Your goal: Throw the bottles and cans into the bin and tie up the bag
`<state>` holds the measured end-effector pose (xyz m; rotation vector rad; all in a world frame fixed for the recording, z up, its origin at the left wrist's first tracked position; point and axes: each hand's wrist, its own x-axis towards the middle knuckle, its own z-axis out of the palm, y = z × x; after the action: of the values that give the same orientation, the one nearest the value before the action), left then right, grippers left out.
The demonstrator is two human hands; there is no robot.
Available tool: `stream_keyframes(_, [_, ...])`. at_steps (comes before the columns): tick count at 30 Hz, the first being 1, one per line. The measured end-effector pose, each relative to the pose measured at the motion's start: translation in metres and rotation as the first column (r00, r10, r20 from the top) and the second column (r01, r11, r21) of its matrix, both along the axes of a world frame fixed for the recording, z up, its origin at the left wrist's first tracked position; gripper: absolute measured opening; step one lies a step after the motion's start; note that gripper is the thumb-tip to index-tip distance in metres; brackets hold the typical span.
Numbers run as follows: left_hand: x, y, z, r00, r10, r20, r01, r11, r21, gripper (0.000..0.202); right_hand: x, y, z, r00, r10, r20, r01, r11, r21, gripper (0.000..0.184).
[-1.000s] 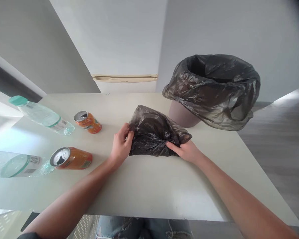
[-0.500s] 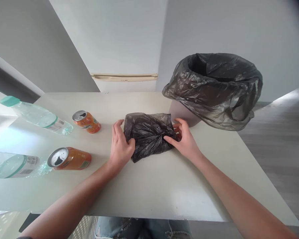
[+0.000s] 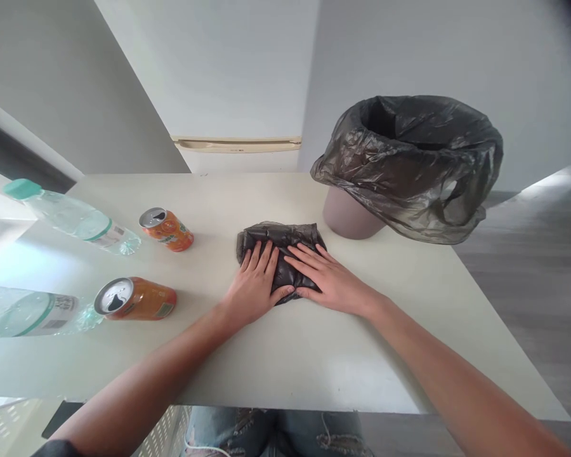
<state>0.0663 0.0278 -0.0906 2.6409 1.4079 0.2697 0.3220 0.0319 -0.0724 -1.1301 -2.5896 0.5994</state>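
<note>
A black plastic bag (image 3: pixel 285 236), bunched into a flat bundle, lies on the white table in front of me. My left hand (image 3: pixel 254 279) rests flat on its left part, fingers stretched out and pointing away from me. Over the right part lies my right hand (image 3: pixel 326 279), also flat with its fingers spread. The two thumbs nearly meet at the near edge of the bag. Much of the bag is hidden under both palms.
Right of the bag stands a greyish bin (image 3: pixel 352 216) lined with another black bag (image 3: pixel 409 165) folded over its rim. At left are two orange cans, one farther (image 3: pixel 167 230) and one nearer (image 3: pixel 137 298), and two clear bottles, one green-capped (image 3: pixel 76 219), the other cut off (image 3: pixel 38 312).
Both hands have moved from gripping the bag's sides to lying flat on top of it. The bag looks flatter and more compact.
</note>
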Motion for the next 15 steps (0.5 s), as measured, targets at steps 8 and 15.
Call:
stream_keyframes(8, [0.000, 0.001, 0.013, 1.000, 0.016, 0.013, -0.016, 1.000, 0.003, 0.105, 0.005, 0.002, 0.003, 1.000, 0.019, 0.020, -0.019, 1.000, 0.009, 0.103])
stream_keyframes(15, [-0.002, -0.002, 0.048, 0.985, -0.129, 0.114, 0.126, 0.991, 0.037, 0.078, 0.022, 0.006, 0.013, 0.994, 0.048, -0.098, -0.041, 0.996, 0.077, 0.062])
